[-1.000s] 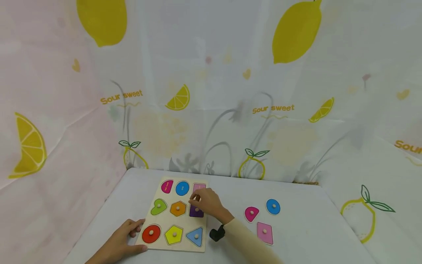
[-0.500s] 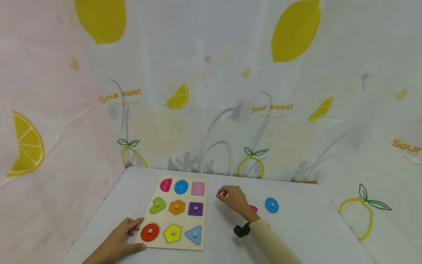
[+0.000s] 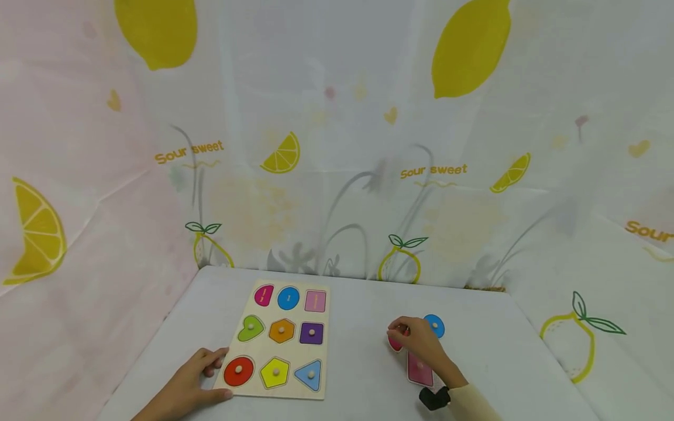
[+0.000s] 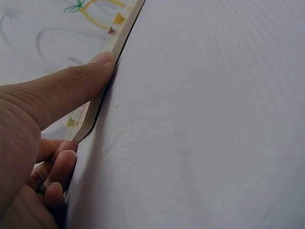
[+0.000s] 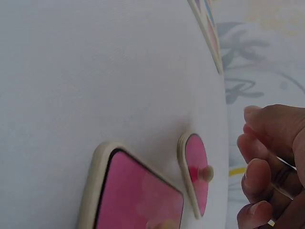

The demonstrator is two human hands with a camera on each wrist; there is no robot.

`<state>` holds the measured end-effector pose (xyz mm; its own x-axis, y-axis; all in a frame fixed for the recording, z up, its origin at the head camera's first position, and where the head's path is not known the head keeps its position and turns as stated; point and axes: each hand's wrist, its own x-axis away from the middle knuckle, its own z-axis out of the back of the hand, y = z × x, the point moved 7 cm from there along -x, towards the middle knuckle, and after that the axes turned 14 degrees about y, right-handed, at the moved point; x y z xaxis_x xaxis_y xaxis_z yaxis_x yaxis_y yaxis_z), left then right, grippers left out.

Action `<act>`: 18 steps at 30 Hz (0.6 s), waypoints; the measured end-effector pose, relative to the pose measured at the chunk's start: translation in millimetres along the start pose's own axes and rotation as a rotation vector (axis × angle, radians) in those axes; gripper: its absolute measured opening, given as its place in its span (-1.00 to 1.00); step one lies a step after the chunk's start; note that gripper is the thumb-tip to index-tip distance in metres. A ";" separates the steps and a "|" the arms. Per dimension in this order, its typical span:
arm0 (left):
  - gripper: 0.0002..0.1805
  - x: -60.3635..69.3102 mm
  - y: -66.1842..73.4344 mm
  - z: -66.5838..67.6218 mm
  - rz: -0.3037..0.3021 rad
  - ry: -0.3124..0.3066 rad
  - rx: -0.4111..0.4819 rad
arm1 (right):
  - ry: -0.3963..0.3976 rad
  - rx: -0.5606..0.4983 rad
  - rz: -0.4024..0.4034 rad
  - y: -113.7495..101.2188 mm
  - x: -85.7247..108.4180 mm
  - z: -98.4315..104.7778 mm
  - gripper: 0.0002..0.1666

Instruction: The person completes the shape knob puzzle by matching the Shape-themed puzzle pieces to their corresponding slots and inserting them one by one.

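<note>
Right wrist view: the magenta half-round piece (image 5: 193, 164) lies flat on the white table (image 5: 71, 71), its longer axis running roughly up and down there, its knob (image 5: 207, 173) jutting towards the right hand (image 5: 276, 162). That hand is much the nearer; its fingers are loosely bent, holding nothing, their tips just apart from the knob. Seen from the head, they hang over the piece, hiding part of it. A pink rectangle (image 3: 420, 371) lies under the wrist, a blue disc (image 3: 434, 324) just beyond. Well to the left, the left hand (image 3: 192, 380) grips the puzzle board (image 3: 274, 349) at its near left corner.
</note>
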<state>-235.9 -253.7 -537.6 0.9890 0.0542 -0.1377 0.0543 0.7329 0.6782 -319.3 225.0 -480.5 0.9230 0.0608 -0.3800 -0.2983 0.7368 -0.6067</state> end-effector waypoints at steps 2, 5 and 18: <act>0.02 -1.2 -0.5 -0.8 0.012 0.002 -0.007 | -0.002 0.004 -0.029 6.5 8.7 8.0 -0.91; 0.03 -2.1 -1.5 -2.0 0.029 0.003 -0.012 | -0.006 0.018 -0.059 15.7 21.6 17.8 -0.89; 0.05 -3.6 -2.0 -3.5 0.053 -0.002 -0.025 | -0.057 0.015 -0.124 42.4 63.0 44.3 -0.80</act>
<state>-240.1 -253.0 -540.9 0.9907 0.0922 -0.1003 -0.0019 0.7455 0.6665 -262.9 289.9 -499.2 0.9650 0.0060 -0.2622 -0.1775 0.7509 -0.6361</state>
